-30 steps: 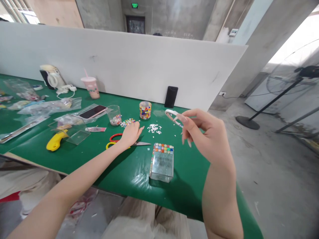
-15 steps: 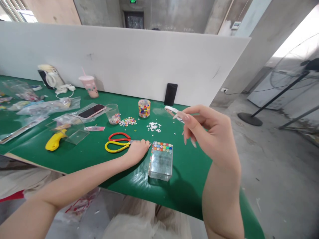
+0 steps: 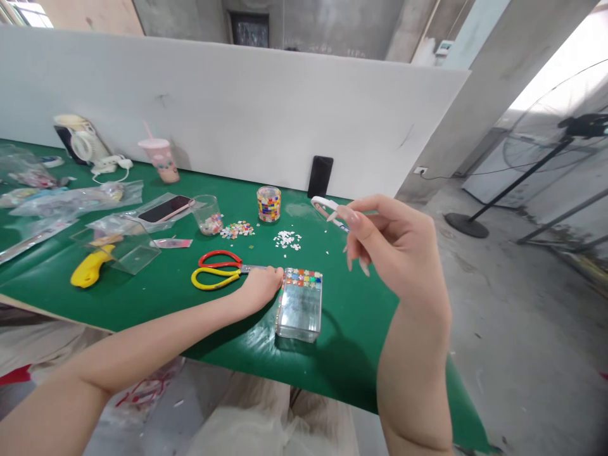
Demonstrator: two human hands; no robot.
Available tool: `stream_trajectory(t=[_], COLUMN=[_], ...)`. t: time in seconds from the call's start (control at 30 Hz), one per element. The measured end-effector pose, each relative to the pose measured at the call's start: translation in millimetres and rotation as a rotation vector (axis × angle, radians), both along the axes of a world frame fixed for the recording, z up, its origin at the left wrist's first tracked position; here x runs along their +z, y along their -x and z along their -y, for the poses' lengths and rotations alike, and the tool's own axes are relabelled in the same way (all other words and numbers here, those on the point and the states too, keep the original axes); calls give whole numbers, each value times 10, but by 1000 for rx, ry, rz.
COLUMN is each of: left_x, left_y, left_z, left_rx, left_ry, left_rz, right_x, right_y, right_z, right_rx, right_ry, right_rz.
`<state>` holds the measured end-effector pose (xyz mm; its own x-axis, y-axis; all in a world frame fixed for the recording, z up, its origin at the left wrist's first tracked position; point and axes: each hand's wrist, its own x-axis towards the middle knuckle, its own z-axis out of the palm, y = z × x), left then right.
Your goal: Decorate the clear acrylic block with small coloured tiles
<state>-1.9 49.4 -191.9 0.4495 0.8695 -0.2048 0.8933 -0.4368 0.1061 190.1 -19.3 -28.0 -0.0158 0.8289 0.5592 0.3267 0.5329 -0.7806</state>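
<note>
My left hand [image 3: 260, 288] lies low on the green table with its fingers bent against the upper left corner of a clear box [image 3: 300, 310]. Rows of small coloured tiles, some star-shaped, run along the box's far edge and left side. Raised to the right of the box, my right hand [image 3: 387, 237] pinches a thin white ring-shaped item [image 3: 324, 202] between thumb and forefinger. Its exact kind is unclear. Scissors [image 3: 216, 270] with red and yellow handles lie left of my left hand, their blades partly covered by it. White pieces [image 3: 287, 239] are scattered beyond the box.
Behind stand a tile-covered round jar [image 3: 268, 204], a dark phone [image 3: 320, 177] and a pink cup [image 3: 160, 161]. A clear cup [image 3: 208, 215], coloured pieces [image 3: 237, 229], a yellow-handled tool [image 3: 91, 266] and plastic bags [image 3: 78, 199] lie leftward. A white partition [image 3: 228, 114] closes the back.
The view has shifted slightly, so the table things appear a little further left. Both hands keep nearly the same pose, and the white item's loop shows wider.
</note>
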Motion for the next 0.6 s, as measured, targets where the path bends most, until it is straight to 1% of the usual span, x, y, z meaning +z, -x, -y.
stream_trajectory(t=[0.07, 0.13, 0.23, 0.3, 0.37, 0.43, 0.5, 0.53, 0.57, 0.6], left_x=[32, 106, 321, 546, 830, 1141, 1428, 1546, 1640, 1708], left_y=[37, 92, 176, 206, 204, 171, 120, 91, 62, 36], left_z=[-20, -58, -145, -192, -200, -152, -55, 5, 66, 125], left_rx=[41, 70, 79, 85, 95, 83, 60, 21, -21, -81], left_ry=[13, 24, 20, 0, -15, -27, -60, -41, -35, -36], left_rz=[30, 93, 281, 457, 642, 813, 995, 1228, 1399, 1524], right_x=[-13, -21, -28, -37, -49, -56, -56, -53, -49, -46], right_y=[3, 0, -3, 11, 41, 79, 111, 121, 127, 129], right_z=[-9, -15, -24, -34, -44, -47, -37, -29, -19, -9], right_rx=[8, 16, 23, 34, 51, 71, 89, 102, 122, 147], right_ry=[-2, 11, 39, 53, 67, 72, 62, 59, 63, 73], right_rz=[-8, -9, -9, -21, -39, -56, -79, -93, -107, -120])
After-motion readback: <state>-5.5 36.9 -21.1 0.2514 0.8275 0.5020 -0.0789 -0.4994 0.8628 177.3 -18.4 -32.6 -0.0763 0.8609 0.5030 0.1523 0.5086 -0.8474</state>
